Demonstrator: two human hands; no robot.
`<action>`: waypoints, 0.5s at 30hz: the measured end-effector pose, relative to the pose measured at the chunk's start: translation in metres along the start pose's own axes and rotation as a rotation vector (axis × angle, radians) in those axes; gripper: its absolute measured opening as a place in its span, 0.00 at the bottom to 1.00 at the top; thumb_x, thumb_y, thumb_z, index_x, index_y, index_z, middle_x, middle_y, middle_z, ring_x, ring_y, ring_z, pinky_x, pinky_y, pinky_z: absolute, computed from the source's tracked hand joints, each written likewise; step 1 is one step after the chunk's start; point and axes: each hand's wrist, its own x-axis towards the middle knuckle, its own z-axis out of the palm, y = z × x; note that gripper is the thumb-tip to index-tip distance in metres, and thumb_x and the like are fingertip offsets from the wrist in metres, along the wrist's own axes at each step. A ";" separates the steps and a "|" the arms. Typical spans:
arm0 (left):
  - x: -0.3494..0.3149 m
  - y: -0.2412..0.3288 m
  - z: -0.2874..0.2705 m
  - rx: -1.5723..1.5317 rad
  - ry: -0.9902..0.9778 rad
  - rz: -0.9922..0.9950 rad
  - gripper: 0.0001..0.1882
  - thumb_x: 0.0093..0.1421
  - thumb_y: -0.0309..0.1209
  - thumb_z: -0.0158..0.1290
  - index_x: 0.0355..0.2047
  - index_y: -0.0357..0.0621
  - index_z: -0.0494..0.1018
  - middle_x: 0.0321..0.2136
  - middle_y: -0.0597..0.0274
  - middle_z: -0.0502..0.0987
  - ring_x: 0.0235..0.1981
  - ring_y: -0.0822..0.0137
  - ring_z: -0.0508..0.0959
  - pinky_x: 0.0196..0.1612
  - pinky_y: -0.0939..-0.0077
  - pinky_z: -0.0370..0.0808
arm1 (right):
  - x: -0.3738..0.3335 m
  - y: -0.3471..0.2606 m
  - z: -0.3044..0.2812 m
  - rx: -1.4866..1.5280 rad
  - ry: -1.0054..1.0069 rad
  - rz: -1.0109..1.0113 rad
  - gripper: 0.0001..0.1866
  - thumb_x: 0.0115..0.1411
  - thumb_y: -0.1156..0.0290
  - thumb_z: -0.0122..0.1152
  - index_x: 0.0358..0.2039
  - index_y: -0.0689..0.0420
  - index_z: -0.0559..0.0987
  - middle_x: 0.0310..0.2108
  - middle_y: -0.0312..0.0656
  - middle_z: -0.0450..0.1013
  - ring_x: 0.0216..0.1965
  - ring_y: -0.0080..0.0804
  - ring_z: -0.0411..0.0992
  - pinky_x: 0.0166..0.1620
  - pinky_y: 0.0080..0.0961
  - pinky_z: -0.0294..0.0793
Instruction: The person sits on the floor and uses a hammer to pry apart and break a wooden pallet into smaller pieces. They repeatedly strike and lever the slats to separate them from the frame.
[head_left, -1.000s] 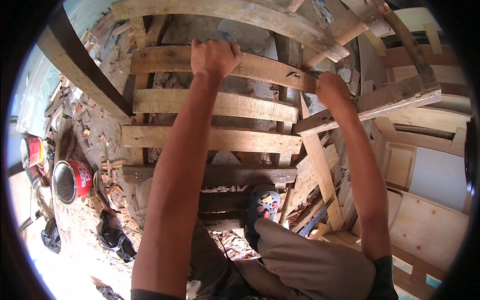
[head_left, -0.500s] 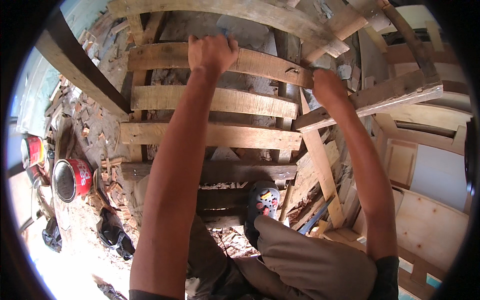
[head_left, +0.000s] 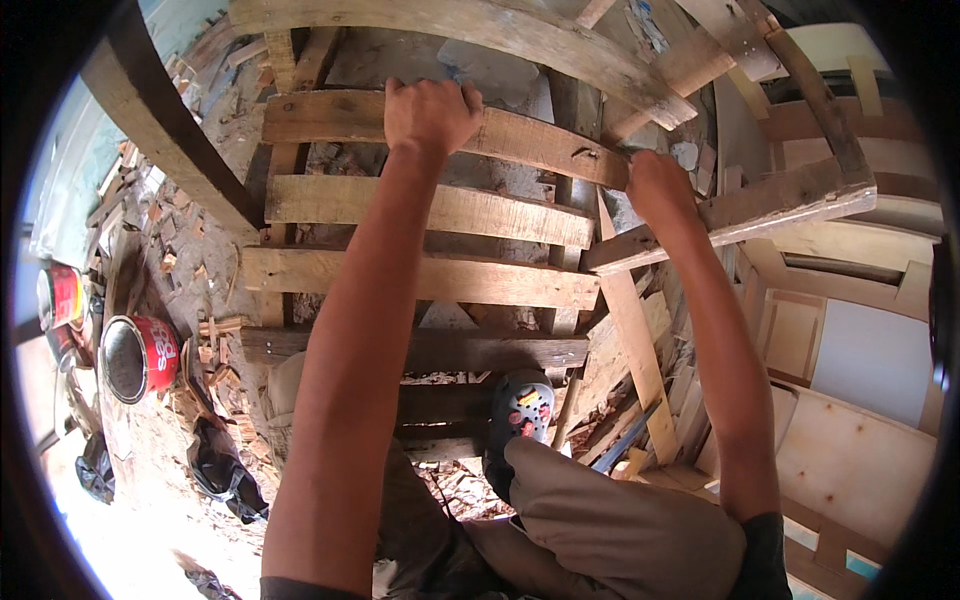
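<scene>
A wooden pallet (head_left: pixel 420 275) made of rough slats lies in front of me. My left hand (head_left: pixel 428 112) grips its far slat (head_left: pixel 320 118) from above, fingers curled over the far edge. My right hand (head_left: pixel 655 185) clutches the right end of that same slat, where it meets a loose plank (head_left: pixel 770 205) jutting right. My foot in a grey clog (head_left: pixel 520 412) presses on a dark lower slat (head_left: pixel 450 352) of the pallet.
Two red tin cans (head_left: pixel 140 355) (head_left: pixel 60 297) stand on the ground at the left among wood chips. A dark beam (head_left: pixel 165 130) runs diagonally at upper left. Plywood panels (head_left: pixel 850 450) and scrap boards (head_left: pixel 640 350) pile up on the right. Black rags (head_left: pixel 222 470) lie at lower left.
Both hands have kept their grip on the far slat. The slat and the plank on the right shifted slightly as the hands pulled.
</scene>
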 end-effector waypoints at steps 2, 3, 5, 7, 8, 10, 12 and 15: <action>0.000 0.000 -0.001 -0.003 -0.012 -0.002 0.27 0.66 0.46 0.38 0.27 0.44 0.84 0.29 0.48 0.83 0.34 0.52 0.84 0.60 0.54 0.66 | -0.001 -0.002 0.002 0.014 0.005 0.011 0.10 0.58 0.76 0.54 0.36 0.64 0.82 0.36 0.60 0.79 0.40 0.60 0.78 0.45 0.50 0.78; 0.000 0.000 -0.001 -0.005 -0.022 -0.006 0.27 0.66 0.46 0.38 0.27 0.44 0.84 0.29 0.48 0.83 0.34 0.52 0.84 0.61 0.54 0.65 | -0.002 -0.004 0.002 0.013 0.006 0.017 0.11 0.58 0.76 0.53 0.36 0.64 0.82 0.36 0.60 0.79 0.40 0.59 0.78 0.45 0.50 0.78; -0.001 -0.001 -0.002 -0.001 -0.027 -0.008 0.28 0.66 0.46 0.38 0.27 0.44 0.84 0.30 0.47 0.83 0.35 0.52 0.84 0.61 0.53 0.65 | -0.004 -0.009 0.003 0.010 0.006 0.030 0.11 0.59 0.76 0.51 0.36 0.64 0.82 0.37 0.58 0.79 0.41 0.58 0.79 0.45 0.50 0.78; -0.001 -0.001 -0.001 0.005 -0.018 -0.005 0.28 0.66 0.46 0.38 0.27 0.44 0.83 0.30 0.47 0.83 0.35 0.52 0.84 0.62 0.53 0.64 | -0.003 -0.010 0.007 -0.020 -0.011 0.029 0.12 0.60 0.75 0.51 0.36 0.64 0.83 0.37 0.57 0.80 0.40 0.56 0.80 0.44 0.50 0.79; -0.001 -0.001 -0.001 0.009 -0.019 -0.005 0.28 0.66 0.46 0.38 0.27 0.44 0.83 0.30 0.47 0.83 0.36 0.52 0.84 0.62 0.53 0.64 | -0.004 -0.012 0.009 -0.034 -0.020 0.030 0.12 0.60 0.75 0.50 0.36 0.63 0.83 0.36 0.56 0.80 0.40 0.54 0.80 0.44 0.50 0.79; 0.002 -0.001 -0.002 0.012 -0.014 -0.001 0.28 0.66 0.46 0.38 0.27 0.44 0.84 0.31 0.47 0.83 0.37 0.51 0.84 0.62 0.54 0.64 | -0.010 -0.012 0.008 -0.097 -0.087 -0.021 0.12 0.60 0.74 0.51 0.35 0.63 0.84 0.36 0.54 0.80 0.39 0.52 0.80 0.42 0.49 0.79; 0.000 0.001 -0.001 -0.034 -0.037 -0.004 0.28 0.66 0.47 0.38 0.27 0.44 0.83 0.31 0.47 0.83 0.37 0.51 0.84 0.62 0.54 0.64 | -0.017 -0.008 0.010 -0.138 -0.116 -0.076 0.12 0.60 0.73 0.51 0.33 0.61 0.84 0.35 0.53 0.81 0.39 0.50 0.81 0.41 0.47 0.80; 0.002 0.003 0.006 -0.036 0.024 0.012 0.27 0.66 0.47 0.38 0.33 0.42 0.83 0.32 0.48 0.83 0.39 0.49 0.83 0.60 0.51 0.66 | -0.023 0.001 0.010 -0.181 -0.094 -0.140 0.11 0.59 0.72 0.53 0.30 0.59 0.85 0.32 0.51 0.81 0.37 0.47 0.81 0.39 0.45 0.79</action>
